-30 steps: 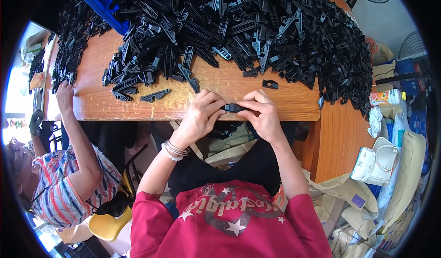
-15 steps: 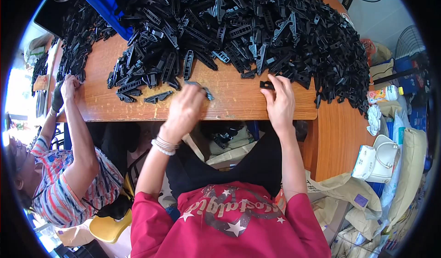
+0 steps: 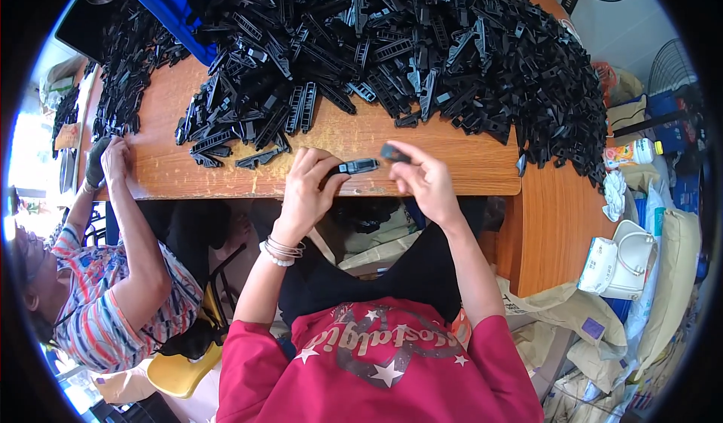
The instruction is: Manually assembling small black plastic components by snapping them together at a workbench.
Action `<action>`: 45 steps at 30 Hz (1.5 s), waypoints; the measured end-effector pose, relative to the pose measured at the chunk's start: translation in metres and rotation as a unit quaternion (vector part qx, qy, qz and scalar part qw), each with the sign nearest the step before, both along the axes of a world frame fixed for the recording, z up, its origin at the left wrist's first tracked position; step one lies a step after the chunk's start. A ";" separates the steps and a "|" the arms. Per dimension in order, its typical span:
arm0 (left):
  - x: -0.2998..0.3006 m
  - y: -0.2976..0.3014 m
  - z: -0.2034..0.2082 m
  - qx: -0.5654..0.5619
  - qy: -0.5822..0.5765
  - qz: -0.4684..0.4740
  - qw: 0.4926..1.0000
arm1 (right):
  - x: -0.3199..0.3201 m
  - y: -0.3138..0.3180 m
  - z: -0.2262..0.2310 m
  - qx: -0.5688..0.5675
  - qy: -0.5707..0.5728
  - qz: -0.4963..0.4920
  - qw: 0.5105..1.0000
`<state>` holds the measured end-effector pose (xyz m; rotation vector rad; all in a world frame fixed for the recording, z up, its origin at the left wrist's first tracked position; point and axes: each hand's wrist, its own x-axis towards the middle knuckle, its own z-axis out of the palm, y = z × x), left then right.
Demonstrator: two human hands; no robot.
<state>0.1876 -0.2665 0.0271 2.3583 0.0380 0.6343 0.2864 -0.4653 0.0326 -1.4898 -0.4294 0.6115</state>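
Holding a long black plastic clip piece by one end, the left hand sits just left of centre in the frame, fingers curled around the part so that its free end sticks out to the right, toward the other hand. The right hand, slightly right of centre, pinches a smaller black plastic piece between thumb and fingertips, lifted a little above the free end of the long piece; the two parts are near each other but look apart, as if held ready to be brought together, though the view is too small to tell whether they touch. Both hands hover over the near edge of the wooden table, which keeps them close to the body and leaves the supply within reach. That supply is the big heap of black plastic parts filling the upper half of the frame, spilling to the right edge of the tabletop, with a looser scatter of ladder-like strips at upper left centre. A blue crate rests at the upper left behind the heap. At the left of the frame another person in a striped shirt works at the same table, a hand on its edge. At the right, beside the table, a white handbag sits among sacks.
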 end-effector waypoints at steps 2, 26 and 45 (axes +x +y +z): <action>0.001 0.000 0.002 -0.003 0.008 -0.010 1.000 | 0.003 0.005 0.003 -0.045 -0.032 0.027 0.998; -0.036 0.271 0.017 0.023 -0.083 0.286 0.954 | -0.016 0.017 0.017 0.003 -0.280 0.076 0.957; 0.051 0.122 0.000 0.098 0.067 0.275 0.954 | -0.027 0.147 -0.022 -0.079 -0.687 0.110 0.714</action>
